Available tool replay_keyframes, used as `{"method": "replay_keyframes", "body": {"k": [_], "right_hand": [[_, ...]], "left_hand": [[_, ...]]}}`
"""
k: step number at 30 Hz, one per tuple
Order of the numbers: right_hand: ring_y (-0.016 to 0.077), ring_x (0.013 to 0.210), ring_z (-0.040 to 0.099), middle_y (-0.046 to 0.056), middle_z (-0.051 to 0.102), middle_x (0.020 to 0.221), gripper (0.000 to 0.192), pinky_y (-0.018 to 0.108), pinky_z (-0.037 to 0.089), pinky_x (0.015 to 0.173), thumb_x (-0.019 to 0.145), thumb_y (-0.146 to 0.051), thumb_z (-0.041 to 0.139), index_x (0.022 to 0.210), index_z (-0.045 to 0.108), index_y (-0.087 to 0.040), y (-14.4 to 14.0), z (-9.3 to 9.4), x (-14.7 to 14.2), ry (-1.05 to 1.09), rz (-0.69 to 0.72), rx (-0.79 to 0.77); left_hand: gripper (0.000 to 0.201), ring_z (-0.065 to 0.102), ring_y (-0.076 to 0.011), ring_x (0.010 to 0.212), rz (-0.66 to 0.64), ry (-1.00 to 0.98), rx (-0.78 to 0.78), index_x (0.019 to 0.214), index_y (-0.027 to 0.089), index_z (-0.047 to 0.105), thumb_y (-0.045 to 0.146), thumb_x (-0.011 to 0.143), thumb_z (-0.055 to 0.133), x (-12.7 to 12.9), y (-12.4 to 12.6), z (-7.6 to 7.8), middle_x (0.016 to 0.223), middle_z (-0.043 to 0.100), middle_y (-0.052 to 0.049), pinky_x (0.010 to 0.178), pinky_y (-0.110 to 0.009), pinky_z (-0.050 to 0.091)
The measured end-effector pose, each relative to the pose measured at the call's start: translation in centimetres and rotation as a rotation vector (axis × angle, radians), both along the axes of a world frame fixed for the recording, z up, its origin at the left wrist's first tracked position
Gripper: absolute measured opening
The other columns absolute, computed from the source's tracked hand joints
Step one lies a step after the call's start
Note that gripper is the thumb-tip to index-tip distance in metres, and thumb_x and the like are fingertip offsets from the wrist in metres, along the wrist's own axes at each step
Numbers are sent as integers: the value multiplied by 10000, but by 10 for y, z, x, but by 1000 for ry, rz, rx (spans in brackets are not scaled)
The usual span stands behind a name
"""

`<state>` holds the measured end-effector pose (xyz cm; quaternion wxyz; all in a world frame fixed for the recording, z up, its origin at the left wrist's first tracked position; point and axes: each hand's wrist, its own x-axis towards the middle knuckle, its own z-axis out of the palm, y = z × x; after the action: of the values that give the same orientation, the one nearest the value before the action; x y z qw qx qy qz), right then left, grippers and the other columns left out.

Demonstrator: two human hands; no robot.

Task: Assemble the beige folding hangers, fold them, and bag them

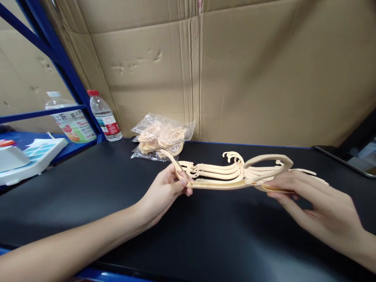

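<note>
1 beige folding hanger (220, 186) held level in both hands, seemingly midway through a batch.
The left hand (161, 190) pinches the hanger's left end between thumb and fingers, where a narrow end piece (173, 159) angles upward; the right hand (320, 205) grips the right side, with the curved hook (266, 157) rising between the 2 hands. The hanger is above the front of the black tabletop (205, 235). Just behind it, several similar hangers (219, 171) lie spread and grouped together, which I judge to be done. Near the cardboard wall (264, 78), clear bags (164, 131) contain more beige pieces, apparently left to handle. Whether the held hanger is fully unfolded, I cannot tell.
</note>
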<state>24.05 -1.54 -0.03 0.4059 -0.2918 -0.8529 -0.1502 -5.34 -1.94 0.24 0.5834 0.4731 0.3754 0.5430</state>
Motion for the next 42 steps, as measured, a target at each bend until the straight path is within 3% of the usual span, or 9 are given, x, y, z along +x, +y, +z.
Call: {"method": "replay_keyframes", "body": {"k": [9,13,15,20,24,31,36,39,42], "right_hand": [[203,763,652,17,691,875,139,328,533,669,876,-350,577,951,662,-269,4,-3,6,225,-150,-322],[172,693,638,20,667,807,172,276,540,609,852,-400,600,864,666,-242,11,2,9,335,-145,-417],[170,696,638,32,661,812,197,270,542,609,855,-408,590,851,662,-225,13,5,12,332,-111,-475],[181,709,634,45,665,789,225,284,517,623,878,-403,550,858,646,-200,19,7,16,211,-99,-564],[158,606,580,19,627,684,210,280,460,558,875,-337,530,737,602,-197,23,2,16,-36,-125,-566],[195,799,587,45,624,824,140,342,480,715,872,-231,502,781,607,-209,29,-4,19,-246,-95,-566],[221,887,586,71,615,911,89,379,505,765,850,-206,500,849,589,-209,27,-2,19,-234,-137,-537],[270,1098,550,127,586,1178,276,446,491,890,861,-261,506,1121,570,-197,24,-5,18,-228,-173,-518],[321,1357,327,161,401,1448,559,532,343,1067,918,-439,427,1395,396,-150,22,-9,16,-311,-276,-559]], "left_hand": [[228,635,-127,706,-14,-2,61,707,154,531,166,719,759,-2,-2,10,768,657,-10,688,-225,513],[145,633,-138,756,-147,215,54,733,153,604,252,815,669,0,-5,9,887,675,-47,714,-248,518],[154,634,-163,757,-273,455,170,721,151,632,258,832,636,3,-10,8,865,683,-72,706,-267,513],[207,638,-230,799,-585,915,757,963,180,689,103,851,533,7,-26,16,863,701,-116,743,-319,501],[309,633,-264,896,-537,1026,985,1072,195,676,69,851,500,7,-28,21,936,709,-125,841,-349,495],[306,497,-301,1201,-355,1213,896,1141,226,644,186,853,549,1,-23,8,1252,609,-106,1031,-428,400],[508,324,-332,1361,-333,1366,745,1388,273,444,334,889,521,-1,-20,0,1477,401,-76,1108,-531,279],[626,236,-354,1403,-364,1445,695,1475,284,268,419,903,485,-2,-20,-2,1534,288,-64,1112,-603,202],[732,189,-383,1408,-373,1493,680,1498,287,131,481,889,488,-4,-20,-4,1547,217,-74,1091,-651,171]]}}
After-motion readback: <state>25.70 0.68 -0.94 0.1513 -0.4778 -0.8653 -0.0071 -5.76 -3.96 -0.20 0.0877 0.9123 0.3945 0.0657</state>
